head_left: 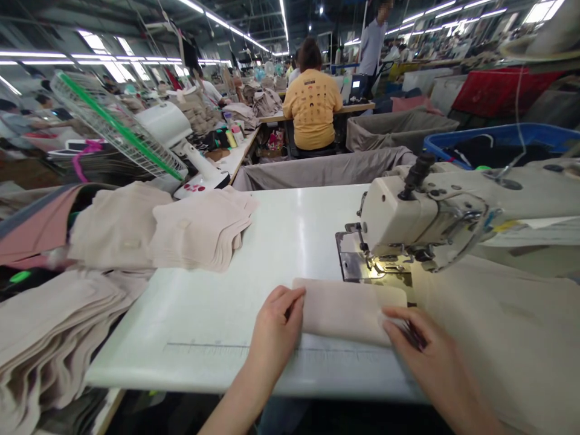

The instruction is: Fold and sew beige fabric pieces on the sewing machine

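Note:
A beige fabric piece point(342, 308) lies flat on the white sewing table point(203, 308), just in front of the needle area of a sewing machine point(399, 211). My left hand point(281, 314) pinches the piece's left edge between thumb and forefinger. At its right end, my right hand point(419, 338) holds the edge, thumb and forefinger close together; something small and dark shows under its fingers, too unclear to name. The machine's lamp lights the metal needle plate point(357, 263). More beige fabric point(507, 326) spreads to the right of my right hand.
Stacked beige pieces point(203, 229) lie at the table's back left, with more layers point(54, 326) hanging at the left edge. A fan point(122, 127) stands behind them. Fabric-lined bins point(317, 172) and a blue tub point(498, 136) are beyond the table. A person in yellow point(312, 109) sits ahead.

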Demonstrator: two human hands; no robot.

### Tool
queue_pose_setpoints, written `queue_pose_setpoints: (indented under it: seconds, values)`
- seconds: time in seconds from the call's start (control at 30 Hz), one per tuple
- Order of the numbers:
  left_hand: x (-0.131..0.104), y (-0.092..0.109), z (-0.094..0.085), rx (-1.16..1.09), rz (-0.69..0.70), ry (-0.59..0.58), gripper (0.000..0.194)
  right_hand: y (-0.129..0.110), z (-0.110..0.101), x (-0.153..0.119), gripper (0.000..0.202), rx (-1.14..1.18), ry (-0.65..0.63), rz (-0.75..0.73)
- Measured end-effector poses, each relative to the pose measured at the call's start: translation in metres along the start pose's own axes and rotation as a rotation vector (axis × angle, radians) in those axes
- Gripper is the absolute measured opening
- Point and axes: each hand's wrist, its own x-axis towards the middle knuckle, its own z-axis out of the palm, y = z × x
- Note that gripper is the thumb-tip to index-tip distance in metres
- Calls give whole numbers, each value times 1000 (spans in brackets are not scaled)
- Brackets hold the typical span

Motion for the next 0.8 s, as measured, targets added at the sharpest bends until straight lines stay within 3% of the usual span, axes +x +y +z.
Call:
queue_pose_setpoints:
  seconds: [0.43,0.8]
  values:
    - [5,4,0,17,-10,5,26,13,0,4,31,-45,-51,-26]
    - [8,3,-1,37,-21,-12,29,0,1,3,32,0,-16,45]
